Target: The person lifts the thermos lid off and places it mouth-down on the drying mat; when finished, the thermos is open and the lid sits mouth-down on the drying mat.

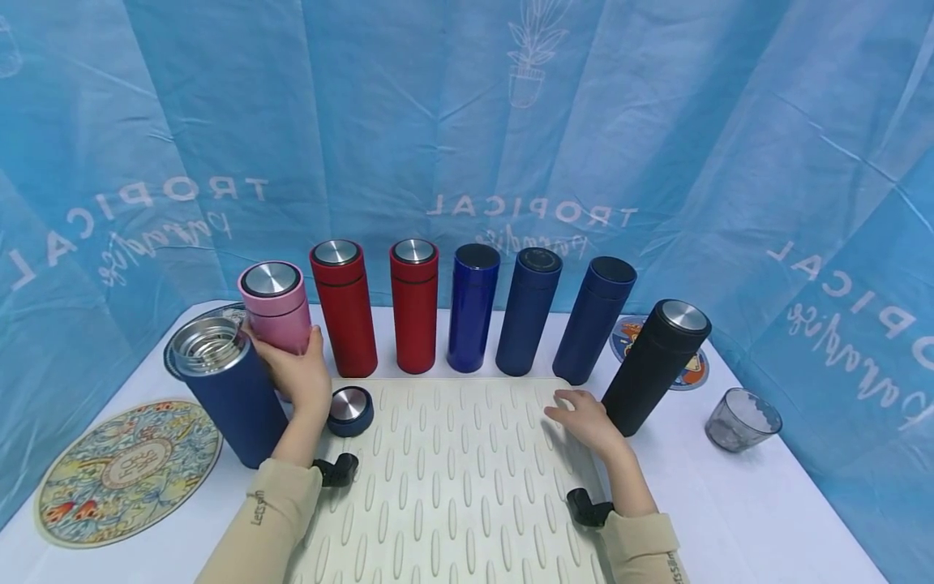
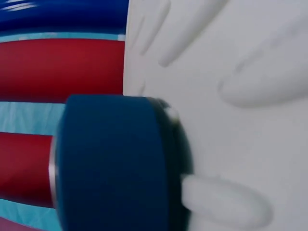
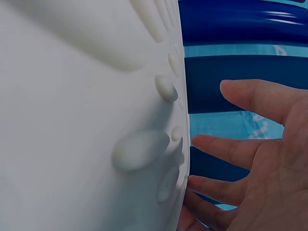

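Observation:
My left hand (image 1: 302, 369) holds the lower part of a pink thermos (image 1: 276, 304) with a steel-topped lid, at the back left. Just left of that hand is a large dark blue thermos (image 1: 241, 405) with its mouth uncovered. A blue lid with a steel top (image 1: 350, 410) lies on the ribbed white mat (image 1: 452, 487), right of the left wrist; the left wrist view shows the lid (image 2: 113, 163) close up but not the hand. Over the mat's right edge, my right hand (image 1: 587, 422) has its fingers spread and holds nothing, near a black thermos (image 1: 657, 365).
Along the back stand two red thermoses, one (image 1: 344, 316) beside the pink one, then a shiny blue one (image 1: 473, 312) and two matte navy ones. A glass cup (image 1: 743, 420) sits far right, and a round patterned mat (image 1: 131, 470) lies at left. A blue curtain (image 1: 438, 122) hangs behind.

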Tool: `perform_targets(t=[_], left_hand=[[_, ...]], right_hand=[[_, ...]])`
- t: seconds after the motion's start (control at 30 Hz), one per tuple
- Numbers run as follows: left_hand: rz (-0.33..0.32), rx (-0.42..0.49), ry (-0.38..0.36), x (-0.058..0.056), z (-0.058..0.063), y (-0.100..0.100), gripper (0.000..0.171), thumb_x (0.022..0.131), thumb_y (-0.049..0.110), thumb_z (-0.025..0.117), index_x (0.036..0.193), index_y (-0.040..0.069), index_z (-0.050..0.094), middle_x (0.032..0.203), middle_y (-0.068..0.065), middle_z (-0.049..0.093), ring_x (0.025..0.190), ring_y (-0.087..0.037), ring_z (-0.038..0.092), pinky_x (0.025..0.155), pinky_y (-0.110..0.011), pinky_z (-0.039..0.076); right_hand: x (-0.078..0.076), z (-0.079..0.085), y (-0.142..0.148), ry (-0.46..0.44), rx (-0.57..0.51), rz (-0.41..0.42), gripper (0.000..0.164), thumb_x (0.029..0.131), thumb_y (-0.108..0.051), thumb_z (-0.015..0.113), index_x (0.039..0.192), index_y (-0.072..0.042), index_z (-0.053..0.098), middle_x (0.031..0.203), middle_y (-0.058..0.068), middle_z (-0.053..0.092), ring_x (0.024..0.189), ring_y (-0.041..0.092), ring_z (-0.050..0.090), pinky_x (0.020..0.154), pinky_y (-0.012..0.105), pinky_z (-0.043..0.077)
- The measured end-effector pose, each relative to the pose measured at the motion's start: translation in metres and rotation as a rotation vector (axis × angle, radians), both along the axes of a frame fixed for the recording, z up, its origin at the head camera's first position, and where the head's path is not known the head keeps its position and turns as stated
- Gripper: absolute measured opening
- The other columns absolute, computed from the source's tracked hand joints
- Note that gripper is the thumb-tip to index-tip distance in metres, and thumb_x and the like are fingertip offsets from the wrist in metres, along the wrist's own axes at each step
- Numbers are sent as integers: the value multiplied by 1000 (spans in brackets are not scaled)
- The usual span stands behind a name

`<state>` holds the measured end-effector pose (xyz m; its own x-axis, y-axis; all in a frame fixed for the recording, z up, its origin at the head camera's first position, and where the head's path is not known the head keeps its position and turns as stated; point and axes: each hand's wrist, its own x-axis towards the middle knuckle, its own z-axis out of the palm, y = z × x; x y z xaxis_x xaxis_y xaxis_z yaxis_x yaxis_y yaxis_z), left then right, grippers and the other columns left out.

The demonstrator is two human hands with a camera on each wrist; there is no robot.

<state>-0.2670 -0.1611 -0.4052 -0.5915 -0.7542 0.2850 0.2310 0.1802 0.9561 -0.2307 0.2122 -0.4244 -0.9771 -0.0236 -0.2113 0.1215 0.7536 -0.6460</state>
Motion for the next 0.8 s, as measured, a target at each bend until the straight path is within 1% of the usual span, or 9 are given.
perform_targets(t=[0.1, 0.17, 0.3, 0.47, 0.6, 0.7, 0.8], left_hand=[[-14, -11, 35, 2, 4, 3, 88, 82, 22, 70, 147, 21, 11, 145, 0, 29, 130, -11, 31, 107, -31, 27], [-24, -28, 52, 4, 8, 5, 87, 81, 21, 71, 146, 21, 13, 144, -1, 31, 129, -12, 31, 107, -32, 28], [-57, -62, 91, 11, 14, 10, 85, 79, 18, 73, 144, 19, 18, 142, -1, 31, 129, -12, 29, 106, -35, 28], [-88, -136, 141, 22, 21, 17, 81, 78, 18, 73, 141, 17, 21, 141, -1, 30, 129, -11, 25, 106, -35, 28], [-106, -192, 202, 30, 26, 23, 79, 77, 16, 74, 139, 17, 26, 138, 0, 34, 126, -10, 30, 104, -35, 31], [-119, -235, 230, 36, 30, 27, 78, 75, 13, 76, 138, 16, 30, 135, -1, 39, 124, -11, 34, 102, -36, 35], [-123, -296, 235, 41, 33, 30, 76, 73, 11, 77, 136, 12, 34, 133, -7, 42, 123, -14, 37, 101, -39, 36]], right_hand=[[0, 2, -1, 5, 15, 6, 52, 90, -30, 53, 132, 1, 47, 140, 28, 32, 130, 46, 23, 102, 61, 24], [0, 2, -1, 10, 29, 9, 52, 90, -30, 53, 131, 1, 47, 139, 28, 34, 129, 46, 25, 101, 61, 25], [0, 2, -1, 5, 41, 6, 52, 90, -30, 53, 132, 0, 47, 138, 28, 34, 128, 46, 26, 100, 61, 26], [-2, 1, -1, -1, 43, -1, 53, 90, -31, 53, 133, 0, 46, 139, 27, 33, 128, 46, 26, 100, 62, 26], [-2, 0, -1, 2, 40, 1, 53, 90, -31, 53, 133, 0, 46, 139, 27, 34, 128, 46, 26, 100, 61, 26], [-1, 0, -1, 0, 39, 6, 53, 90, -31, 53, 133, 0, 46, 139, 27, 34, 128, 46, 26, 100, 62, 26], [-1, -1, -1, -11, 36, 4, 53, 90, -31, 53, 134, -1, 45, 140, 27, 33, 129, 46, 25, 100, 63, 25]])
